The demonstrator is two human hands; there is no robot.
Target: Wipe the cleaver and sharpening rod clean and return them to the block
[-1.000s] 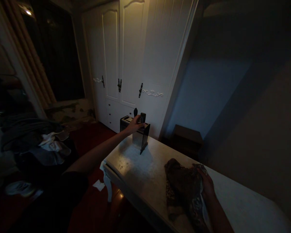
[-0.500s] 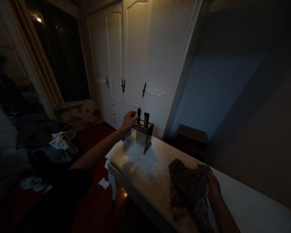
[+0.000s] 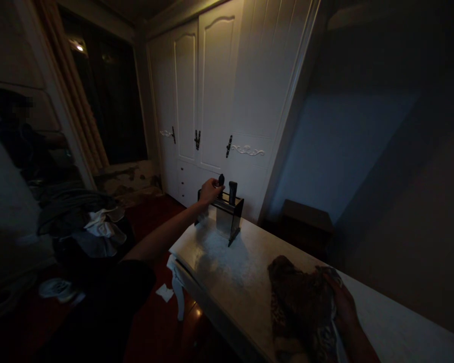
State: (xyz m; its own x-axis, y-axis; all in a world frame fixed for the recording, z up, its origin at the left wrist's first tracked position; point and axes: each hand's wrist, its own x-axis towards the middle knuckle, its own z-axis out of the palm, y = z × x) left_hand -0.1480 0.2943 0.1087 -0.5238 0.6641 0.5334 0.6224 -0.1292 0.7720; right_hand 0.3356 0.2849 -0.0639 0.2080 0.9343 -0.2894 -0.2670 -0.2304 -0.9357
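My left hand (image 3: 211,191) is closed, thumb and fingers around the black handle of a knife (image 3: 221,179) that stands upright in a knife block (image 3: 225,206). The blade is hidden inside. A second black-handled knife (image 3: 232,192) stands in the same block, just right of my fingers. The block has dark edges and small feet, and rests near the far left end of a pale table (image 3: 245,277). On the right, my right hand (image 3: 346,305) grips the edge of a crumpled brown patterned cloth (image 3: 302,307) lying on the tabletop.
A white wardrobe (image 3: 219,91) stands behind the table. A dark low box-like piece (image 3: 306,217) sits behind it at right. Piled clothes (image 3: 102,227), a shoe (image 3: 55,288) and a white scrap (image 3: 164,292) lie to the left. The room is dim.
My left hand has moved from beside the knife handle to closing around it. My right hand stays on the cloth. The view has shifted slightly.
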